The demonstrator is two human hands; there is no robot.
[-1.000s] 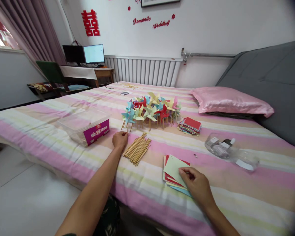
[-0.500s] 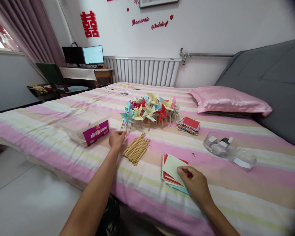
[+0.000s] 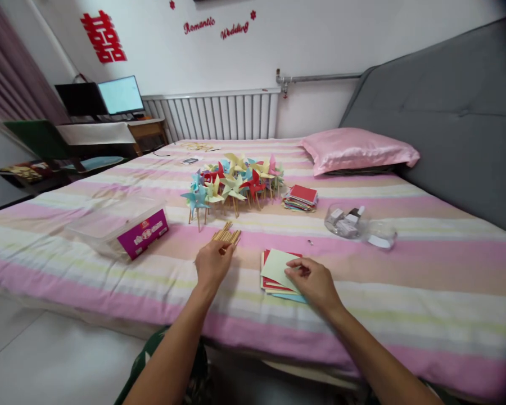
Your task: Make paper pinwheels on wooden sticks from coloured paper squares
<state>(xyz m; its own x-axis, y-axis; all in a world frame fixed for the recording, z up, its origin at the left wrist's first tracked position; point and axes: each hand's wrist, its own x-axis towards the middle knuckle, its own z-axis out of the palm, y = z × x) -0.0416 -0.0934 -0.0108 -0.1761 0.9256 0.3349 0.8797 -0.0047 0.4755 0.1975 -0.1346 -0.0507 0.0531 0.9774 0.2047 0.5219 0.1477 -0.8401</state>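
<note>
Wooden sticks (image 3: pixel 226 233) lie in a bundle on the bed (image 3: pixel 425 264), just in front of the pinwheels (image 3: pixel 231 183), their long axis running from near-left to far-right, far tips toward the pinwheels. The left hand (image 3: pixel 212 263) now covers the near end of the bundle; a second ago it rested at the bundle's far-left corner, so it has drawn back along the sticks and settled over them. Its fingers curl down onto the sticks, but whether any stick is pinched is hidden under the palm, so I cannot tell. The right hand (image 3: pixel 314 281) has stayed on the paper stack (image 3: pixel 278 270), thumb and fingers loosely bent on the pale green top sheet, pressing on it, not lifting it. The stack lies flat, just right of the sticks. The view has also swung, so everything sits further left in frame. Further out: a plastic box (image 3: pixel 122 228) with a purple label to the left, a second pile of coloured squares (image 3: pixel 301 198) beside the pinwheels, a clear jar (image 3: pixel 354 225) on its side to the right, and a pink pillow (image 3: pixel 356 154) by the headboard.
</note>
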